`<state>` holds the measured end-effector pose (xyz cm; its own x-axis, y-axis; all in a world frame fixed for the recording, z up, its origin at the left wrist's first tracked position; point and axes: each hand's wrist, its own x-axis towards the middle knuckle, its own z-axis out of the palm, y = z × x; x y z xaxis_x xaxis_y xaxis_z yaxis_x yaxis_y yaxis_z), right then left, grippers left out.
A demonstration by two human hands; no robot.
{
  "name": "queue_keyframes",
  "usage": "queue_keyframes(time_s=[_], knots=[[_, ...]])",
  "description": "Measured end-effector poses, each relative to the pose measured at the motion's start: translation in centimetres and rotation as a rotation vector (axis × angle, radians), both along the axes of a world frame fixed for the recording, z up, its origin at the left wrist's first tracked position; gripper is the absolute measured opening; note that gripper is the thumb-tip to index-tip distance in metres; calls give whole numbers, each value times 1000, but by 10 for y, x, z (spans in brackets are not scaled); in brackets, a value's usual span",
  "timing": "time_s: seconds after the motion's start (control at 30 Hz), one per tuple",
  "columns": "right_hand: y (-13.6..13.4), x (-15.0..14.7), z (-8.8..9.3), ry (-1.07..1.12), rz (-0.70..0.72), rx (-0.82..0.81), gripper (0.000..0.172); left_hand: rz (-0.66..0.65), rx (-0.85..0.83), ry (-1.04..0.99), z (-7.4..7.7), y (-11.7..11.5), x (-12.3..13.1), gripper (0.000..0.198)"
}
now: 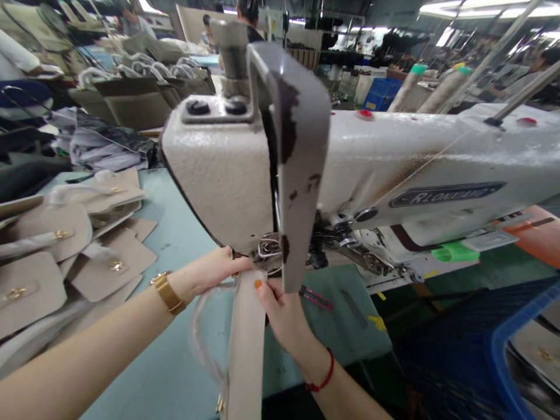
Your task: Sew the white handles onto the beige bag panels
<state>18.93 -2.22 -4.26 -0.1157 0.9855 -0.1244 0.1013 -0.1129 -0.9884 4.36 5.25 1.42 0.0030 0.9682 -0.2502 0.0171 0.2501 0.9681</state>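
Note:
A pale beige bag panel (247,350) runs from the lower edge of the view up to the needle area of a white sewing machine (219,175). At its far left edge, my left hand (219,268) is closed on the panel, with the fingertips partly hidden beneath the machine head. My right hand (282,312) grips the right edge, thumb on top and the other fingers mostly out of sight. A plastic-wrapped handle (203,344) loops out along the panel's left side. The needle itself is hidden behind the machine's metal guard (301,163).
Beige flap pieces (105,256) with gold fittings lie piled on the left of the blue-green table (170,204). Pink-handled snips (317,298) rest right of the panel. A blue crate (499,344) stands at lower right. Bags (131,102) and people are further back.

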Motion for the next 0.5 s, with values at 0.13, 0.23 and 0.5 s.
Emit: queue_keyframes(time_s=[0.13,0.23,0.5], knots=[[6,18,9,-21,101,12,39,-280,-37,-25,-1,-11,7,18],[9,27,13,-10,164,-7,38,-253,3,-31,0,-16,12,20],[13,37,13,-90,195,18,39,-206,-50,-29,-9,-15,5,12]])
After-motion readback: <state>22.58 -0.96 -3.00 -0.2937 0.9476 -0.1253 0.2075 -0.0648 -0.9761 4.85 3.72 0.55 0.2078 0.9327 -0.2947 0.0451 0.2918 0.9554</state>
